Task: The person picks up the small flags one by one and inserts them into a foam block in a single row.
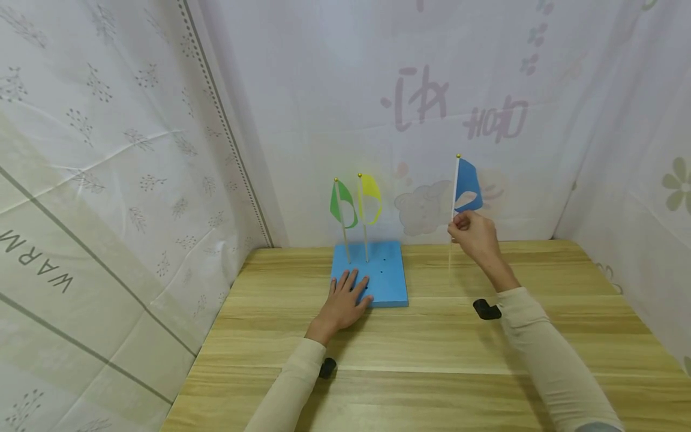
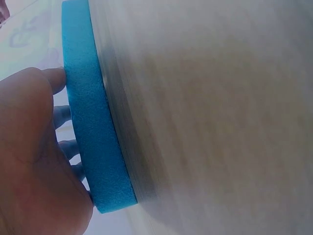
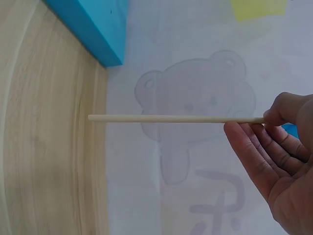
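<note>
A blue foam board (image 1: 391, 285) with small holes lies flat on the table. Two small flags stand in its back left part: a green flag (image 1: 340, 201) and a yellow flag (image 1: 370, 195). My left hand (image 1: 342, 303) rests on the board's front left corner with fingers spread; its fingers (image 2: 57, 81) touch the top face in the left wrist view. To the right of the board, my right hand (image 1: 476, 237) pinches the stick (image 3: 171, 119) of a blue flag (image 1: 468, 186) between thumb and fingers. That flag is upright, its bare lower end above the table.
The wood-grain table (image 1: 432, 360) reaches back to a printed white curtain (image 1: 324, 108), with more curtain at both sides. Black wrist-worn pieces show beside each sleeve, such as the black piece (image 1: 487, 309) by the right forearm.
</note>
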`<control>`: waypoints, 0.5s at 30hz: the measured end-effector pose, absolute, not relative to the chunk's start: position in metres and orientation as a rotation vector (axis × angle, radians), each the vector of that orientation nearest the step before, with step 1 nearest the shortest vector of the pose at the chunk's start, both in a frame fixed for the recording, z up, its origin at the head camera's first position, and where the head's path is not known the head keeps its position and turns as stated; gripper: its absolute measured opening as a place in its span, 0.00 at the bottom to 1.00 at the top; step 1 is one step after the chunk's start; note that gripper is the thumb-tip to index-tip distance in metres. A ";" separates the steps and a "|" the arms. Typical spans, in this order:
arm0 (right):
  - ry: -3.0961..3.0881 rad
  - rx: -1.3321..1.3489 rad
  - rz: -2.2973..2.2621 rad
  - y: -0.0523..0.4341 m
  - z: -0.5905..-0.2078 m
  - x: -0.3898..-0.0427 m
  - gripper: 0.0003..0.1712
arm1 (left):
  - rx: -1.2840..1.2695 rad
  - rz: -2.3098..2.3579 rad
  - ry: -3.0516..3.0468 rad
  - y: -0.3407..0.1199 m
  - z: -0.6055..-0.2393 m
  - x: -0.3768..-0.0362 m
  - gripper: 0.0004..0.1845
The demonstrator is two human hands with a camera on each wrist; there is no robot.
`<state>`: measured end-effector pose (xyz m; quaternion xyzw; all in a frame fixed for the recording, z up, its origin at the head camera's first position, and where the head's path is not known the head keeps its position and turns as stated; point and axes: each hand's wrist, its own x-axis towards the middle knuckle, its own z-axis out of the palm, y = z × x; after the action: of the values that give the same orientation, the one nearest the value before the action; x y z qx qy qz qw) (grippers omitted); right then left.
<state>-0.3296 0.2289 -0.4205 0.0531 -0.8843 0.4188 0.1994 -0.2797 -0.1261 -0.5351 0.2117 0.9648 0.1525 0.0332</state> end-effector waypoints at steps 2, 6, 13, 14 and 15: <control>-2.471 0.158 1.176 0.226 -0.419 -0.330 0.11 | 0.648 0.467 2.969 -0.126 -0.534 -0.279 0.35; -2.468 0.167 1.189 0.218 -0.417 -0.333 0.11 | 0.645 0.464 2.970 -0.125 -0.534 -0.279 0.35; -2.442 0.206 1.212 0.205 -0.415 -0.337 0.11 | 0.653 0.465 2.969 -0.125 -0.533 -0.279 0.35; -2.440 0.212 1.215 0.203 -0.414 -0.337 0.10 | 0.653 0.469 2.969 -0.125 -0.533 -0.279 0.35; -2.439 0.218 1.213 0.201 -0.414 -0.337 0.10 | 0.654 0.469 2.968 -0.125 -0.533 -0.279 0.35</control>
<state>-0.3371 0.2006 -0.4136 0.0781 -0.8738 0.4348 0.2031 -0.2789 -0.1254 -0.5332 0.2125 0.9646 0.1525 0.0332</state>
